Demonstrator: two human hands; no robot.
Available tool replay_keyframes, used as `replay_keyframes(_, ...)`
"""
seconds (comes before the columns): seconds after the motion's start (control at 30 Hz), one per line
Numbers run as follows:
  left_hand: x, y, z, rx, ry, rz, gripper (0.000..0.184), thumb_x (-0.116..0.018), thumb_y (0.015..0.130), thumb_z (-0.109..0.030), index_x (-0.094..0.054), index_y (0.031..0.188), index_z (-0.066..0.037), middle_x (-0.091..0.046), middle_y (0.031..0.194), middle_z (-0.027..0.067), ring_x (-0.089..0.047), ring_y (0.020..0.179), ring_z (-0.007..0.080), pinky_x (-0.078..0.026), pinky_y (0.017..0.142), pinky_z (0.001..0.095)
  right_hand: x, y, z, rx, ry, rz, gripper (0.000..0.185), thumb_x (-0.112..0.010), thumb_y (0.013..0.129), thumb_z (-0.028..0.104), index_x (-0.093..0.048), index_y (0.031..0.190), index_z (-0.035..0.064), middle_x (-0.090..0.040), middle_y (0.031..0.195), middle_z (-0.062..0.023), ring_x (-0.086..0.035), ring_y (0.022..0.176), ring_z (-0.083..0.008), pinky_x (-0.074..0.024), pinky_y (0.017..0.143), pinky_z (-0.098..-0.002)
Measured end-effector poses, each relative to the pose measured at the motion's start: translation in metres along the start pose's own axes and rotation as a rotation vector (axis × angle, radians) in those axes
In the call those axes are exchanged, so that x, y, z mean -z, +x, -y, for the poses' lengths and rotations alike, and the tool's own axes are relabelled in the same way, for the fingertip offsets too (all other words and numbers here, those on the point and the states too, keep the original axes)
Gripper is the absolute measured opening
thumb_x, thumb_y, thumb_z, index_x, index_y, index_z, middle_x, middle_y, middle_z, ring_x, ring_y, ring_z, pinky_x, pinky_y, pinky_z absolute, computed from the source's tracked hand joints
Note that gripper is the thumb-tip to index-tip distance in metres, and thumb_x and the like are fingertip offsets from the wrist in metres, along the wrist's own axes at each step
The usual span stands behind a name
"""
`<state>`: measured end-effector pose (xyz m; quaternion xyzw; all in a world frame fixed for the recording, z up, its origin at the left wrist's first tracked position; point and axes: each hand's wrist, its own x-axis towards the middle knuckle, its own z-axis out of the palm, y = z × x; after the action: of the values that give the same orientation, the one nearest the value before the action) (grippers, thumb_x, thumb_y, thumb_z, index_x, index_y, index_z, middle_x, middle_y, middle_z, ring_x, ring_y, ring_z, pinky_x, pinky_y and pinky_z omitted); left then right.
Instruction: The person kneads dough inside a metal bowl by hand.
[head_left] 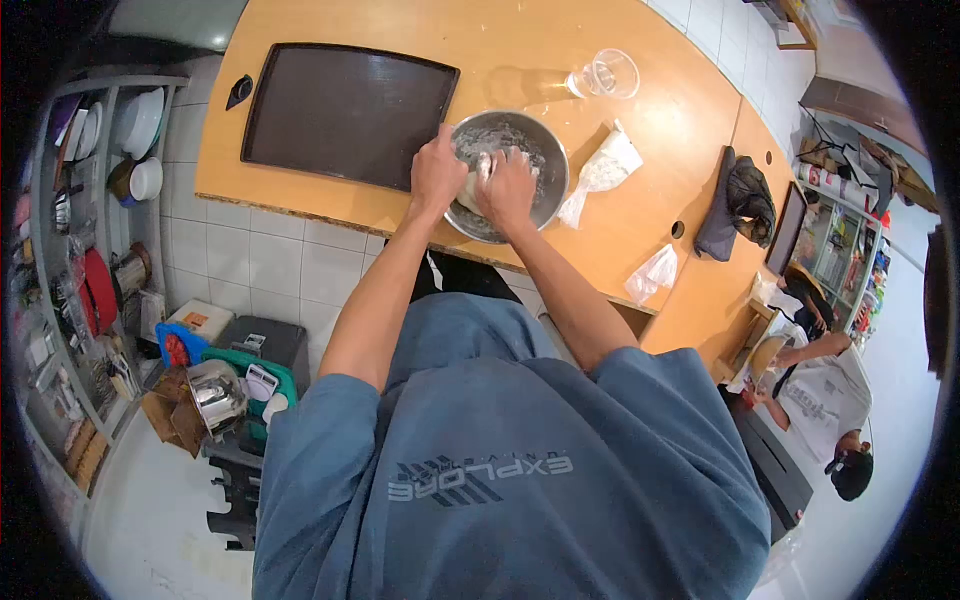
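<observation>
A steel mixing bowl (553, 190) stands near the front edge of the wooden table, its inside smeared with flour. My left hand (438, 172) is closed over the bowl's left rim. Inside the bowl, my right hand (507, 188) presses with curled fingers into a pale lump of dough (467, 194). White dough or flour sticks to those fingers. Most of the lump is hidden by my hands. Right of the bowl lies a clear plastic bag of white powder (610, 163).
A dark baking tray (350, 110) lies left of the bowl. Behind are a clear plastic cup (612, 74) and, to the right, a smaller plastic bag (655, 273) and dark cloth (716, 205). Another person (825, 395) works at far right. Shelves (100, 250) line the left wall.
</observation>
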<state>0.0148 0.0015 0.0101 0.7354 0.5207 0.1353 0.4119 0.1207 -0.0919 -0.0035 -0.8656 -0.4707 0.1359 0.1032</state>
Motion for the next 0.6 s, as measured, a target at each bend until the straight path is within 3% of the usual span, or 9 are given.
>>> replay_keyframes(0.13, 0.000, 0.004, -0.003, -0.016, 0.018, 0.013, 0.031, -0.059, 0.082, 0.000, -0.055, 0.112, -0.001, -0.070, 0.096, 0.0278, -0.067, 0.091, 0.0482, -0.053, 0.079, 0.0557, -0.014, 0.002, -0.005, 0.033, -0.063, -0.101, 0.037, -0.056, 0.094, 0.034, -0.069, 0.110, 0.0030, -0.062, 0.128, -0.0253, -0.056, 0.121, -0.0441, -0.0394, 0.103, -0.0600)
replay_keyframes(0.33, -0.005, 0.010, 0.005, -0.083, 0.023, -0.002, 0.023, -0.058, 0.085, -0.002, -0.054, 0.108, 0.000, -0.068, 0.092, 0.0298, -0.065, 0.088, 0.0501, -0.052, 0.075, 0.0583, -0.034, 0.019, -0.017, 0.028, -0.099, -0.091, 0.035, -0.056, 0.092, 0.033, -0.071, 0.108, 0.0048, -0.067, 0.122, -0.0185, -0.059, 0.120, -0.0384, -0.0386, 0.106, -0.0590)
replay_keyframes(0.43, -0.004, 0.008, 0.012, -0.088, 0.004, 0.028, 0.022, -0.057, 0.086, -0.002, -0.054, 0.107, 0.001, -0.068, 0.092, 0.0305, -0.065, 0.087, 0.0506, -0.051, 0.075, 0.0586, -0.036, 0.031, -0.015, -0.060, -0.040, -0.033, 0.034, -0.057, 0.091, 0.032, -0.072, 0.106, 0.0056, -0.070, 0.114, -0.0174, -0.063, 0.112, -0.0357, -0.0386, 0.107, -0.0581)
replay_keyframes(0.53, -0.005, 0.013, 0.012, -0.102, 0.005, 0.006, 0.022, -0.057, 0.086, -0.002, -0.053, 0.107, 0.001, -0.068, 0.091, 0.0305, -0.065, 0.086, 0.0507, -0.051, 0.074, 0.0585, -0.042, 0.035, -0.012, -0.077, -0.054, -0.126, 0.031, -0.058, 0.090, 0.030, -0.073, 0.103, 0.0065, -0.070, 0.109, -0.0158, -0.066, 0.104, -0.0353, -0.0382, 0.106, -0.0582)
replay_keyframes(0.6, -0.006, 0.006, 0.011, -0.092, 0.013, 0.005, 0.023, -0.057, 0.085, -0.002, -0.053, 0.108, 0.001, -0.068, 0.091, 0.0305, -0.065, 0.086, 0.0506, -0.051, 0.075, 0.0583, -0.034, 0.029, -0.011, -0.056, -0.040, -0.081, 0.031, -0.060, 0.089, 0.031, -0.073, 0.101, 0.0055, -0.071, 0.106, -0.0176, -0.067, 0.100, -0.0365, -0.0422, 0.102, -0.0566)
